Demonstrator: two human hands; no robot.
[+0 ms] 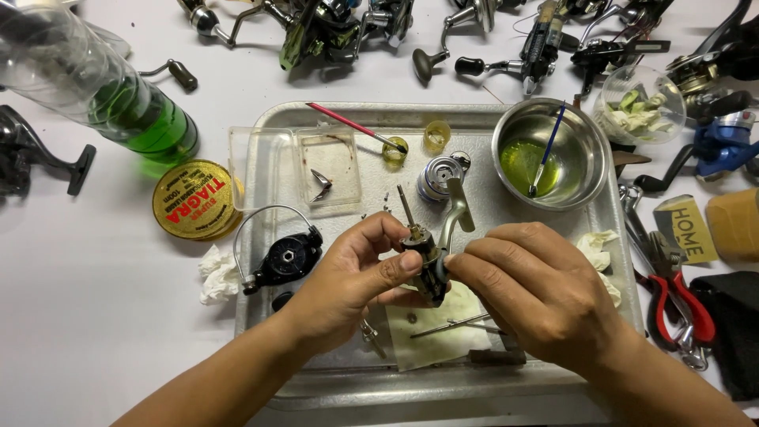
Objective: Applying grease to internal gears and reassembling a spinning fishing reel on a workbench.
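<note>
Over a metal tray [261, 158], we pinch a stripped fishing reel body [427, 265] between both hands: our left hand [356, 277] grips its side, our right hand [530, 292] its curved foot. A steel bowl [589, 150] of green liquid stands behind.

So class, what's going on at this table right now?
A person holds a small reel body between both hands over a metal tray. The left hand pinches it from the left, and the right hand grips it from the right. On the tray lie a rotor, a spool and a steel bowl of green liquid.
</note>
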